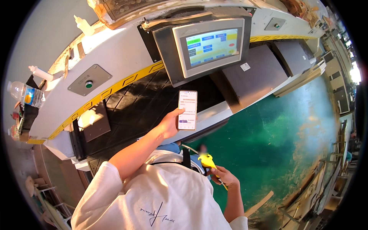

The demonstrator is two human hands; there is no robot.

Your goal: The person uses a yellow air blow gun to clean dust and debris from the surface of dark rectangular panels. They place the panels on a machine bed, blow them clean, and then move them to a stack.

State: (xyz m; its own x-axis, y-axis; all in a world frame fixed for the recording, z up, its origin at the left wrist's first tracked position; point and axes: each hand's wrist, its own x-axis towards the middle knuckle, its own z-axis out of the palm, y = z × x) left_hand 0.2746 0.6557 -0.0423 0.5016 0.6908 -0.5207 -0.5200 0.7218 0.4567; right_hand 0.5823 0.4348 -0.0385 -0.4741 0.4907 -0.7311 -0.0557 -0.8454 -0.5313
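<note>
My left hand (170, 123) is closed round a smartphone (188, 115), held upright in front of my chest. Lines of text fill its lit white screen, and my thumb lies over the screen's left edge. Lower and to the right, by my waist, my right hand (225, 176) grips a yellow gun-shaped tool (207, 160) with a thin yellow line below the hand. Its exact kind is hard to make out, as the fingers partly hide it. Beyond the phone, a grey-framed control screen (212, 46) is mounted on the machine, showing blue, green and yellow fields.
A white machine beam with a yellow stripe (143, 73) arcs across, bearing a green push button (89, 84). Dark panels (253, 74) lie on the machine bed at right. A plastic bottle (28, 96) stands far left. The green floor (268, 142) spreads right, with a wood strip (260, 204).
</note>
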